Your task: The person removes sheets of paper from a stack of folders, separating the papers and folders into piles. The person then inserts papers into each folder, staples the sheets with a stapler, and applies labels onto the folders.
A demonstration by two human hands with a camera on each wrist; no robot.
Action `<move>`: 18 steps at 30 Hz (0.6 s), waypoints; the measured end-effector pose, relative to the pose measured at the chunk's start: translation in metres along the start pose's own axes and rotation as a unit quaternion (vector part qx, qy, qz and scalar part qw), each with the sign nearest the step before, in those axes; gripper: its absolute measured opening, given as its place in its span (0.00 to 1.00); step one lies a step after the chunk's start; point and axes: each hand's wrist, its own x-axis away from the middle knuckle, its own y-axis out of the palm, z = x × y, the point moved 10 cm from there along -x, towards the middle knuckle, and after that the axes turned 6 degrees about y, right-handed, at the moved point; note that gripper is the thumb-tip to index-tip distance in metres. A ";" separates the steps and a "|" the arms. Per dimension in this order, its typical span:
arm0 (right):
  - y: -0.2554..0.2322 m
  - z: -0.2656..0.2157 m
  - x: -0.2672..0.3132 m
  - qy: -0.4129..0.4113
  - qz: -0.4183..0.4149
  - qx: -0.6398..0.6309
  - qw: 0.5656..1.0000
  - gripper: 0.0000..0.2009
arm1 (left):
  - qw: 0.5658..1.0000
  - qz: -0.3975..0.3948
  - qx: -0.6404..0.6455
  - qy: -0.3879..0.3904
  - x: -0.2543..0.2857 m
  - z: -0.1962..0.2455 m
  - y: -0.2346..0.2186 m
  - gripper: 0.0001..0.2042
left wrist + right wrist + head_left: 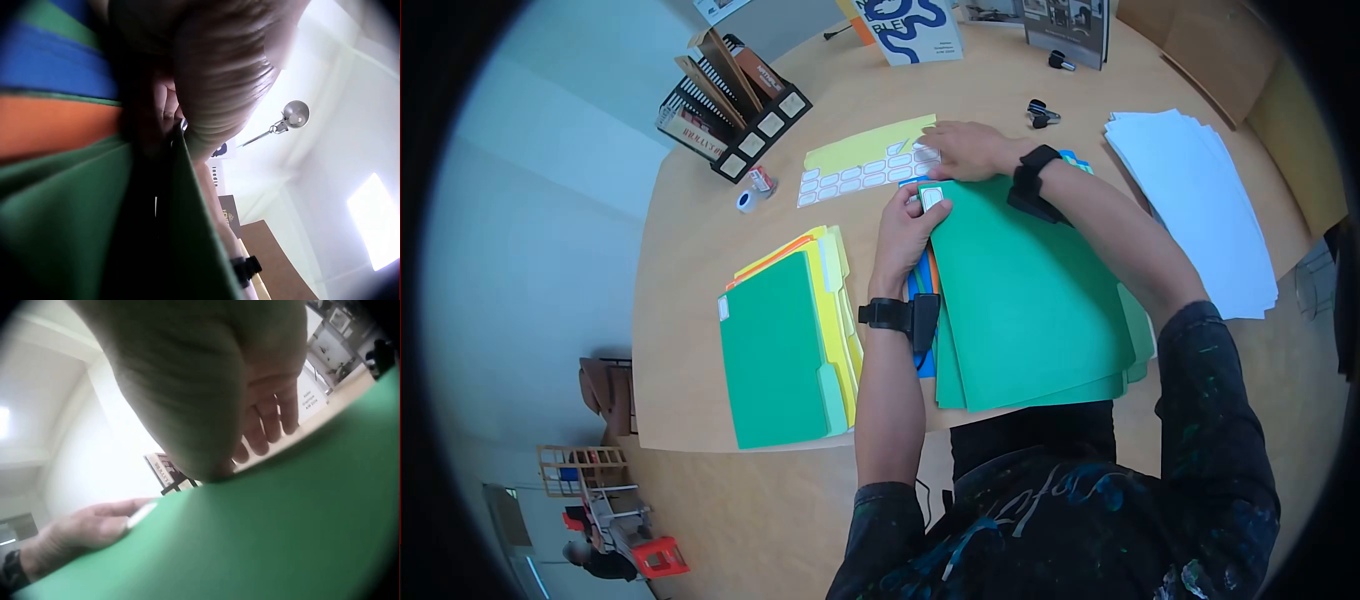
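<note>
My left hand [903, 238] pinches the upper left corner of a green folder [1040, 290], its thumb beside a white label [932, 198] there. In the left wrist view the green folder edge [200, 219] stands lifted under that hand. Beyond the folder's far edge, my right hand [970, 150] reaches to the right end of a sheet of labels [865, 175], which has a yellow backing. Its fingers [269, 425] are extended downward in the right wrist view, with the palm over the folder edge. Blue and orange folders [925, 275] show under the green one.
Left of the hands lies a pile of green and yellow folders [775, 350]. A black file rack [760, 130] and a tape roll [746, 201] are behind it. White paper [1195, 210] lies at the right, black clips [1042, 114] at the back, beside upright books [915, 30].
</note>
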 end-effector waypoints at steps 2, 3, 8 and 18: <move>-0.010 -0.017 0.000 -0.062 0.097 0.011 0.993 0.28 | 1.000 -0.002 -0.009 0.006 -0.002 -0.003 -0.004 0.22; -0.007 -0.014 -0.004 -0.013 0.024 0.011 1.000 0.28 | 1.000 -0.002 -0.012 0.004 -0.003 -0.002 -0.003 0.22; -0.029 -0.026 0.005 0.017 -0.138 -0.104 0.985 0.27 | 1.000 0.002 0.006 0.015 -0.002 0.000 -0.002 0.23; -0.039 -0.047 0.062 0.069 0.059 -0.281 0.956 0.28 | 0.998 0.050 -0.028 -0.017 -0.005 -0.005 -0.019 0.23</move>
